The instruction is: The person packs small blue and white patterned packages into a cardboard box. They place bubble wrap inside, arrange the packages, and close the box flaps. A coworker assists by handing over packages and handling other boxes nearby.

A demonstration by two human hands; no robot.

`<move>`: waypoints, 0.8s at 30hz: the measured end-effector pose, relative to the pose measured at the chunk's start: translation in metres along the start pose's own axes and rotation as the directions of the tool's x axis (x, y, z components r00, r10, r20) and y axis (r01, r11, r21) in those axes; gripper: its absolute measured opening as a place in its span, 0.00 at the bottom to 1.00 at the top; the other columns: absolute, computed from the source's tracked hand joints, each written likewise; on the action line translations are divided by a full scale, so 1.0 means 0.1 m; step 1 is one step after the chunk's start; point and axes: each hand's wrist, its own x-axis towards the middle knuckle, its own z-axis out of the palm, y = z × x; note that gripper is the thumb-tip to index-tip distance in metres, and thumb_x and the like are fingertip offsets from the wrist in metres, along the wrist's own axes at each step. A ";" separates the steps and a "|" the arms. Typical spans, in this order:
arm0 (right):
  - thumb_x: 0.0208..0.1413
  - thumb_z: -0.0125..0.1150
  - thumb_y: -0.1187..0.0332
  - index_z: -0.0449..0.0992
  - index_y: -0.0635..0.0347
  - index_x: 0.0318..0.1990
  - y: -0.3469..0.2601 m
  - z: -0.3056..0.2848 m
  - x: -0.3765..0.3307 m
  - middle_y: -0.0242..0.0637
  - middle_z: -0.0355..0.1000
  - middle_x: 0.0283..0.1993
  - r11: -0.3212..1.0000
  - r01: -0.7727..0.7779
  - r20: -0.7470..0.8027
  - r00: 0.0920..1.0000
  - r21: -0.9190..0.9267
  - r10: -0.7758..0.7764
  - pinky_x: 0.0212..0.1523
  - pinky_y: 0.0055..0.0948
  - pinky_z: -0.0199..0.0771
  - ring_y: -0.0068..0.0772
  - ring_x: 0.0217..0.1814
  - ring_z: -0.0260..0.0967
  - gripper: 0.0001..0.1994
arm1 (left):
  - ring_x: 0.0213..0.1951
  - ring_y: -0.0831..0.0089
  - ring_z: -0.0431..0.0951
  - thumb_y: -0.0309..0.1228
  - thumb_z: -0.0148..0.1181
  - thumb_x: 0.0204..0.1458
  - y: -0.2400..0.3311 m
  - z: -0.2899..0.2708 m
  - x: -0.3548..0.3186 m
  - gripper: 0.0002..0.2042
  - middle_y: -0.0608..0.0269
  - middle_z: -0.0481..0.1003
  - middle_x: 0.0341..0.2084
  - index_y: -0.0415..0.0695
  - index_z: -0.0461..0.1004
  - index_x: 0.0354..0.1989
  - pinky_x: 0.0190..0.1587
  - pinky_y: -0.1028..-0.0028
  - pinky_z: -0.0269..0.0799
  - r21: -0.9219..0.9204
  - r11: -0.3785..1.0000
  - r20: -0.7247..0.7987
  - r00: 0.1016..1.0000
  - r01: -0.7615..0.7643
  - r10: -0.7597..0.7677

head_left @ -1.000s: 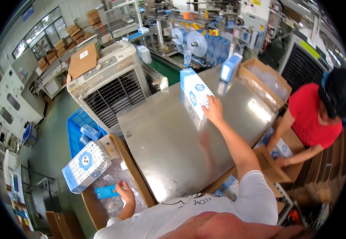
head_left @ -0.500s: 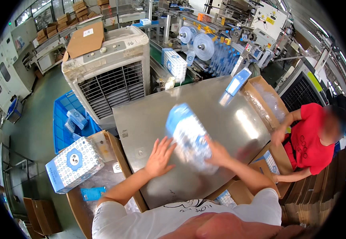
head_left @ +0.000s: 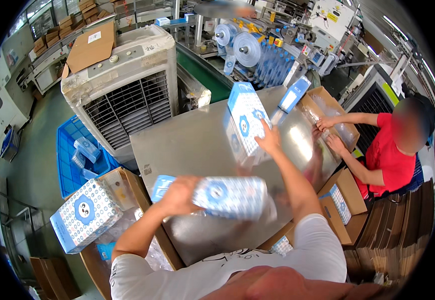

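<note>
Head view, and here's the switch: half a second back both my hands were on one pack over the middle of the worktop [head_left: 187,145]; now they've split. My left hand [head_left: 180,194] carries that blue-and-white wrapped pack [head_left: 230,196] alone, low over the near edge of the steel, grip closed around its left end. The pack lies on its side, long axis running left to right across me, round printed face turned up toward the camera; it's blurred, so it's on the move. To my eye that means it's swinging off toward my left, where the open carton [head_left: 122,185] with its clear liner waits beside the worktop, a patterned box [head_left: 85,215] lying at its far side.

My right hand [head_left: 269,140] has gone out again, arm stretched over the steel, fingers spread flat against the near side of a second pack [head_left: 245,117]. That one stands upright, long axis vertical, tipped a little toward me, broad face looking my way. Grip there is wide, pressing rather than wrapped, so I judge it's only just been caught.

Across the corner a person in a red top [head_left: 387,155] has both hands in another carton [head_left: 327,107]
</note>
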 end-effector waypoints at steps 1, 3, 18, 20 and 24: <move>0.42 0.68 0.54 0.54 0.42 0.67 0.13 -0.06 -0.28 0.57 0.63 0.50 0.999 0.037 0.022 0.999 0.015 -0.037 0.55 0.46 0.65 0.59 0.54 0.63 0.42 | 0.51 0.48 0.70 0.40 0.78 0.28 -0.06 -0.14 -0.09 0.44 0.43 0.71 0.47 0.36 0.62 0.57 0.56 0.60 0.64 -0.085 0.982 -0.077 0.982 0.166 -0.173; 0.40 0.70 0.55 0.51 0.44 0.68 0.32 -0.35 -1.05 0.59 0.63 0.49 0.996 0.088 0.122 0.988 0.035 -0.092 0.54 0.46 0.66 0.60 0.53 0.64 0.45 | 0.56 0.56 0.69 0.37 0.76 0.35 -0.17 -0.19 -0.22 0.41 0.49 0.71 0.49 0.36 0.60 0.58 0.59 0.61 0.64 -0.637 0.761 -0.369 0.820 0.120 -0.438; 0.42 0.71 0.70 0.49 0.56 0.70 1.06 -2.21 -2.14 0.43 0.51 0.71 0.931 0.300 -0.364 0.907 0.208 -0.210 0.69 0.30 0.47 0.34 0.72 0.48 0.47 | 0.59 0.63 0.66 0.39 0.62 0.52 1.38 1.49 0.53 0.34 0.54 0.64 0.59 0.40 0.55 0.64 0.58 0.65 0.65 -0.969 -0.175 0.170 0.984 0.177 0.051; 0.40 0.72 0.71 0.49 0.57 0.70 1.23 -3.17 -2.75 0.43 0.51 0.71 0.905 0.268 -0.454 0.885 0.330 -0.097 0.68 0.32 0.50 0.36 0.71 0.50 0.49 | 0.59 0.61 0.66 0.35 0.67 0.47 1.79 1.87 0.55 0.38 0.50 0.64 0.58 0.38 0.54 0.64 0.57 0.66 0.65 -0.922 0.266 0.340 0.917 0.282 0.207; 0.39 0.74 0.68 0.56 0.59 0.67 1.51 -4.15 -4.00 0.42 0.62 0.61 0.895 0.137 -0.576 0.804 0.425 0.150 0.56 0.34 0.68 0.34 0.57 0.65 0.45 | 0.58 0.54 0.66 0.39 0.75 0.34 2.80 2.82 0.64 0.48 0.41 0.64 0.56 0.39 0.51 0.65 0.59 0.59 0.62 -0.491 0.804 0.360 0.762 -0.336 0.538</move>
